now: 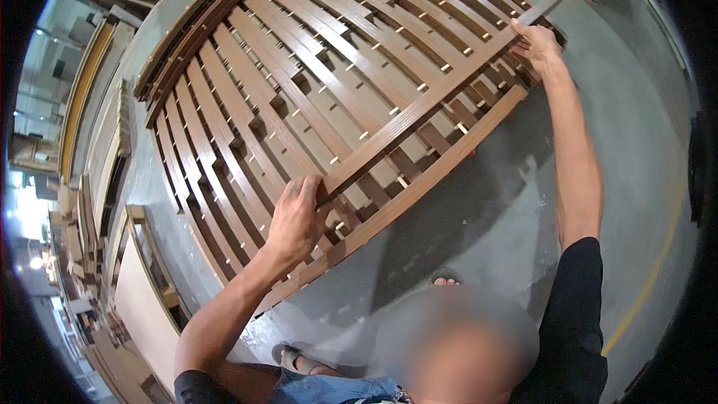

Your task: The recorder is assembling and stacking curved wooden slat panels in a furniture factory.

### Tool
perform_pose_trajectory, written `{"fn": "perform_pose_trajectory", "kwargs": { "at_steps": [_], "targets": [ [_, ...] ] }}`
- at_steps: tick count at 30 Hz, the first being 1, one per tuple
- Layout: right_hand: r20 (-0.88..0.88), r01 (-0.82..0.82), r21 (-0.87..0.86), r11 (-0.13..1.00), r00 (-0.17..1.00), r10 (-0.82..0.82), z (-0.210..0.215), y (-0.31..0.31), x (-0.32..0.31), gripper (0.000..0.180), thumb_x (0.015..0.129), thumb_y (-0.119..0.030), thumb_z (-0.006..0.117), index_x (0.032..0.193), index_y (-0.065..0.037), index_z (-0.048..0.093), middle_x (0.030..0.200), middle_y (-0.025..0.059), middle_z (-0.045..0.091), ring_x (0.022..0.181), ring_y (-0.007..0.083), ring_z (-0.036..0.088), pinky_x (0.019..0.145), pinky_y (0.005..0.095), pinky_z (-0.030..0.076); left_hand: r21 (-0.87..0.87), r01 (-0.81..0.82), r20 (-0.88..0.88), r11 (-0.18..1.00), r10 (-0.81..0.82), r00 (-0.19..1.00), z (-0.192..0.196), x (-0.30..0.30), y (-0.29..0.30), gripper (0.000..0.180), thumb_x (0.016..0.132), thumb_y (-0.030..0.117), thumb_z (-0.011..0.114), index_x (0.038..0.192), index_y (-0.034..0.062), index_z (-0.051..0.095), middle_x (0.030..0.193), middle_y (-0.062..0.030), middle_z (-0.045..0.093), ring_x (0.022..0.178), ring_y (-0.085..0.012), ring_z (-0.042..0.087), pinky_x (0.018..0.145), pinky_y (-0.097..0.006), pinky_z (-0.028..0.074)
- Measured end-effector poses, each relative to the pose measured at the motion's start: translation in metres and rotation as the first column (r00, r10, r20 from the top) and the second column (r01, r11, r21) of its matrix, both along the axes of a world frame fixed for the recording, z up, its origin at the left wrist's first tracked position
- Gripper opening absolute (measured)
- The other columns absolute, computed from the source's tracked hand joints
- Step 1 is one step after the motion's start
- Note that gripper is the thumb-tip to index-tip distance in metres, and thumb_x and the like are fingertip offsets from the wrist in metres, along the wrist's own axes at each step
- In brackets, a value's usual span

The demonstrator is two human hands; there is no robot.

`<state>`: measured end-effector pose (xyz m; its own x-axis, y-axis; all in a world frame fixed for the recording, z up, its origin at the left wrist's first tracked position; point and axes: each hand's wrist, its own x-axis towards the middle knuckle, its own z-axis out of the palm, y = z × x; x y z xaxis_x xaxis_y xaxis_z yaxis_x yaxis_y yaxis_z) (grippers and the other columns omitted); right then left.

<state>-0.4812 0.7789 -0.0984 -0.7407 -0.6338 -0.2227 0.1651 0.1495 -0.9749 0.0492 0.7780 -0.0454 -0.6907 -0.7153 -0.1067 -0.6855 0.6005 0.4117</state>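
While the left hand [296, 217] grasps the near end of a long brown wooden rail [422, 107], the right hand [537, 45] grips it near its far end, so the rail runs diagonally between the 2 hands, over rows of brown slats [295, 26]

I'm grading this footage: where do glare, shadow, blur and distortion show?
Head view: a bright white light glares near the left rim; dark shadows cross the smooth grey floor; the long brown wooden bar looks fairly sharp; an oval blur covers the lower middle; fisheye distortion likely bows the stacked dark brown wooden rails.
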Motion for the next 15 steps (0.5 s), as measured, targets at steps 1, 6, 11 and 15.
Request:
{"fn": "perform_pose_trajectory", "kwargs": {
  "at_steps": [1, 6, 11, 15],
  "targets": [
    [-0.004, -0.007, 0.006, 1.000, 1.000, 0.007, -0.004, 0.000, -0.005, 0.027, 0.084, -0.019, 0.070, 0.104, -0.004, 0.061, 0.104, 0.0087, 0.061, 0.094, 0.0212, 0.058, 0.080, 0.0395, 0.052, -0.001, -0.015, 0.004, 1.000, 0.015, 1.000, -0.003, 0.000, 0.000, 0.041, 0.081, 0.008, 0.068, 0.116, 0.0022, 0.048, 0.095, -0.0191, 0.056, 0.087, -0.0363, 0.059, 0.076, -0.045, 0.047],
    [-0.041, 0.000, 0.136, 0.991, 0.999, 0.005, 0.002, 0.002, 0.001, 0.028, 0.083, -0.016, 0.069, 0.105, 0.000, 0.061, 0.113, 0.0110, 0.058, 0.103, 0.0237, 0.057, 0.079, 0.0421, 0.055, 0.067, -0.046, -0.098, 0.997, 0.052, 0.994, -0.002, -0.001, 0.007, 0.038, 0.081, 0.003, 0.066, 0.116, 0.0012, 0.052, 0.098, -0.0195, 0.058, 0.086, -0.0356, 0.063, 0.074, -0.043, 0.049],
    [-0.370, 0.053, 0.777, 0.627, 0.844, 0.388, 0.052, -0.004, 0.012, 0.039, 0.083, -0.018, 0.060, 0.118, 0.000, 0.056, 0.115, 0.0197, 0.054, 0.109, 0.0299, 0.056, 0.092, 0.0399, 0.049, 0.092, -0.022, -0.148, 0.996, 0.036, 0.988, -0.006, 0.009, 0.007, 0.036, 0.081, 0.000, 0.065, 0.115, 0.0010, 0.054, 0.092, -0.0175, 0.060, 0.079, -0.0294, 0.065, 0.068, -0.039, 0.051],
    [-0.812, 0.202, 0.551, 0.810, 0.354, 0.464, 0.029, 0.011, 0.009, 0.053, 0.077, 0.000, 0.050, 0.129, -0.013, 0.054, 0.124, 0.0240, 0.050, 0.116, 0.0355, 0.051, 0.100, 0.0422, 0.043, 0.172, 0.028, -0.138, 0.985, -0.004, 0.990, -0.005, 0.005, 0.007, 0.035, 0.082, 0.000, 0.062, 0.116, 0.0007, 0.054, 0.097, -0.0182, 0.062, 0.086, -0.0303, 0.065, 0.076, -0.040, 0.052]
  ]
}}
